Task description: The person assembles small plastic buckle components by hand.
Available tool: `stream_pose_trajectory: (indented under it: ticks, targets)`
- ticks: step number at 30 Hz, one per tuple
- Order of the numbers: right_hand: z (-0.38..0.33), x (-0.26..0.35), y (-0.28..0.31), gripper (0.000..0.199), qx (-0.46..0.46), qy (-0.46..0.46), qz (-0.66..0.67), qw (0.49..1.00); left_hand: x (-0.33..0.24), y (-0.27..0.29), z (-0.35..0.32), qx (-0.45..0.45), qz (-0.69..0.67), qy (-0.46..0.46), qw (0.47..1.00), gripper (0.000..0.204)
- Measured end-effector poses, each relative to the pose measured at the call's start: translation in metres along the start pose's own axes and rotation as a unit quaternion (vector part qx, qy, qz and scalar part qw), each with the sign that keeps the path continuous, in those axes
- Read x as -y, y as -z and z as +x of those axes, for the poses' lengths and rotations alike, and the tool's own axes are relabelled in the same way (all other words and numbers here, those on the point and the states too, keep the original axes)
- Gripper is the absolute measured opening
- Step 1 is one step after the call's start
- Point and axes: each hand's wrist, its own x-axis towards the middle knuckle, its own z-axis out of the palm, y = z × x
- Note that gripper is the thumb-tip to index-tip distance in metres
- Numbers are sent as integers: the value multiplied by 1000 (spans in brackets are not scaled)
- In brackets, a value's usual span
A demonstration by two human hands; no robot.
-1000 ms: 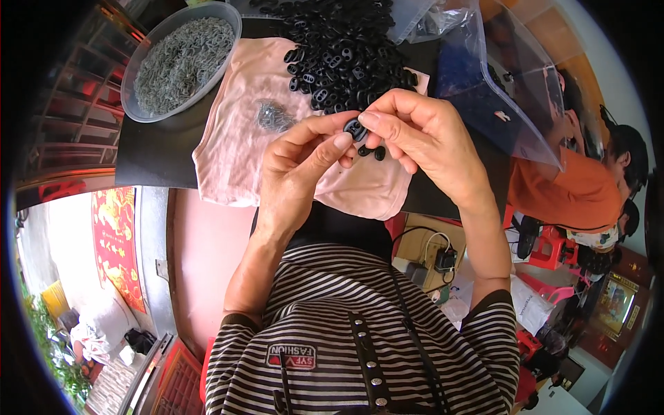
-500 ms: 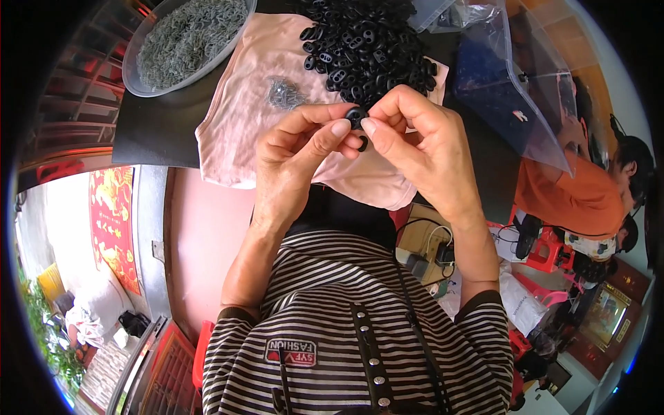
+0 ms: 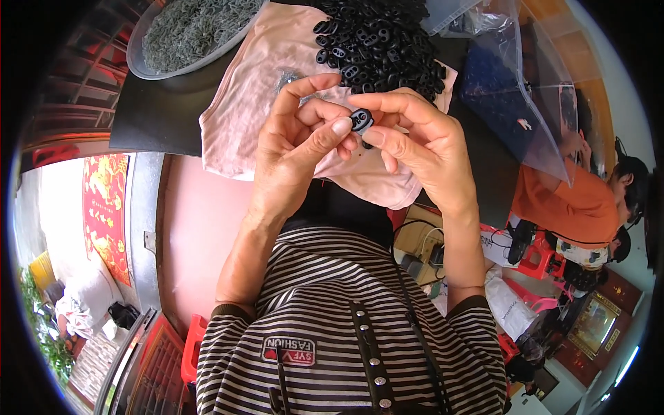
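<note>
Left hand (image 3: 294, 142) and right hand (image 3: 434, 145) pinch a black piece (image 3: 360, 120); a slack grip could drop it past the bench (image 3: 159, 117)'s near edge

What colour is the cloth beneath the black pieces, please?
The cloth is pale pink; see head view.

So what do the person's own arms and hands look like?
The left hand and right hand are bare: I see no gloves, rings or watch. The short sleeves have dark and pale stripes, with plain dark cuffs. The forearms are uncovered.
</note>
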Motion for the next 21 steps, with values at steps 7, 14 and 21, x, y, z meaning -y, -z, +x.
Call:
stream_pose_trajectory:
  ticks: [7, 14, 21]
  targets:
    - [2, -19, 1, 22, 29, 25, 44, 998, -5, 0, -1, 20, -13, 52, 998, 44]
    - [1, -28, 2, 20, 16, 58, 54, 997, -4, -2, 0, 28, -27, 59, 998, 44]
    - [2, -30, 6, 25, 53, 35, 169, 984, -7, -4, 3, 47, -4, 48, 998, 44]
